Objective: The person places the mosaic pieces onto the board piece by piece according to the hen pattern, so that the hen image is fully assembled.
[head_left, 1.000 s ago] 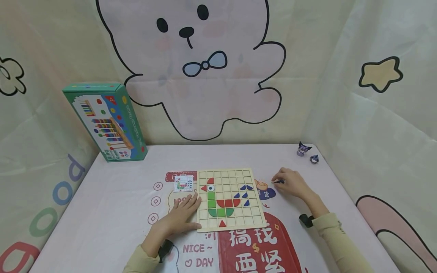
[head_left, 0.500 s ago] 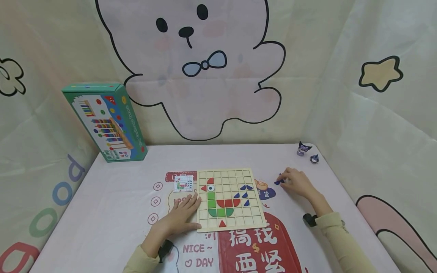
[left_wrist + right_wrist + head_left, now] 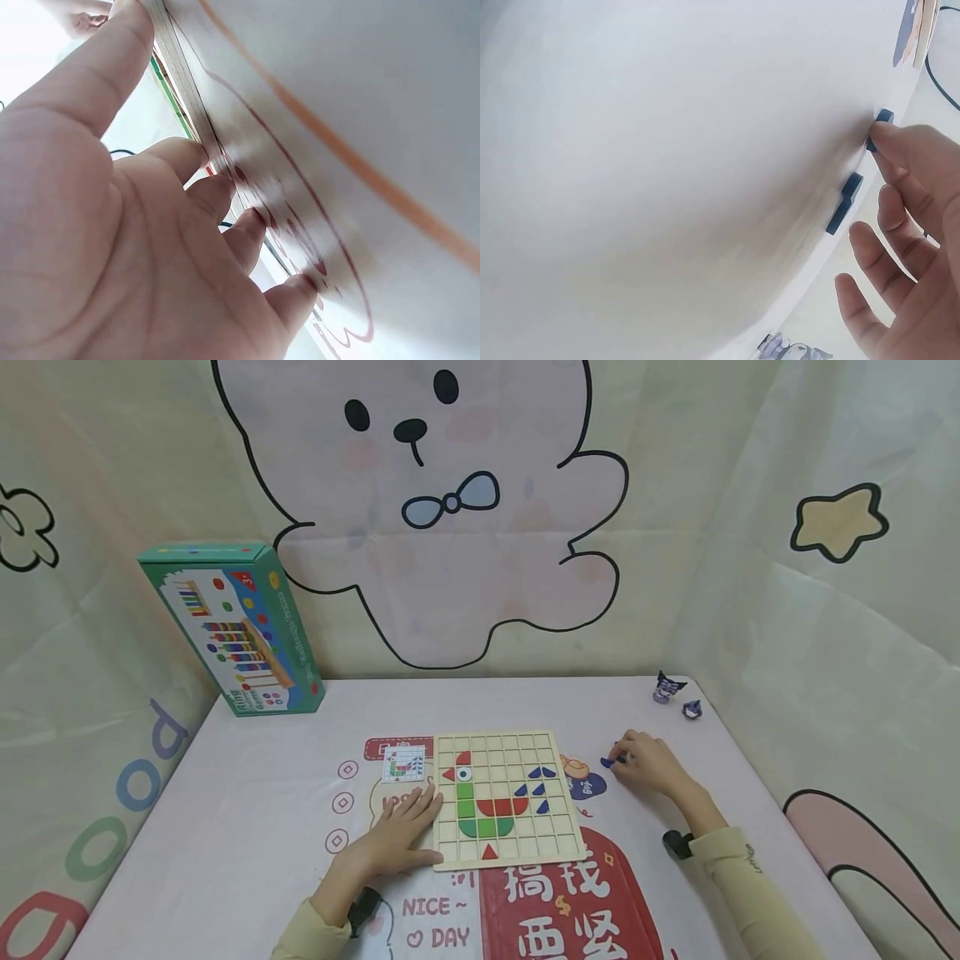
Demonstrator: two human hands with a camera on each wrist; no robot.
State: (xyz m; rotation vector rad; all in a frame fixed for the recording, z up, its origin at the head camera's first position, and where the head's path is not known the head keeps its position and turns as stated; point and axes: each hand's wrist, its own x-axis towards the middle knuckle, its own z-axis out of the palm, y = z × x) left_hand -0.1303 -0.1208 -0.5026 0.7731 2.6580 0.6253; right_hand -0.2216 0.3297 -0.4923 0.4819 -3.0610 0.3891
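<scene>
My left hand (image 3: 393, 835) lies with its fingers spread along the left edge of a pale wooden grid board (image 3: 543, 839); in the left wrist view its thumb touches the board's side. On the board, green, red and blue pieces make a bird-like figure, with blue teardrop pieces (image 3: 538, 789) at its right. To the right of the board, my right hand (image 3: 652, 767) pinches a small blue piece (image 3: 883, 118) between thumb and forefinger, close over the table. Beside it lie more blue piece shapes (image 3: 845, 204), below the other fingers, which are apart and loosely bent.
A small pattern card (image 3: 403, 764) lies at the board's upper left. The green toy box (image 3: 232, 635) stands at the back left. Two purple-wrapped items (image 3: 666, 687) sit at the back right corner. Printed red lettering (image 3: 570, 910) covers the tabletop in front.
My right hand has shifted slightly right, away from the board, and a blue piece now shows at its fingertips. The left hand and the board stay where they were.
</scene>
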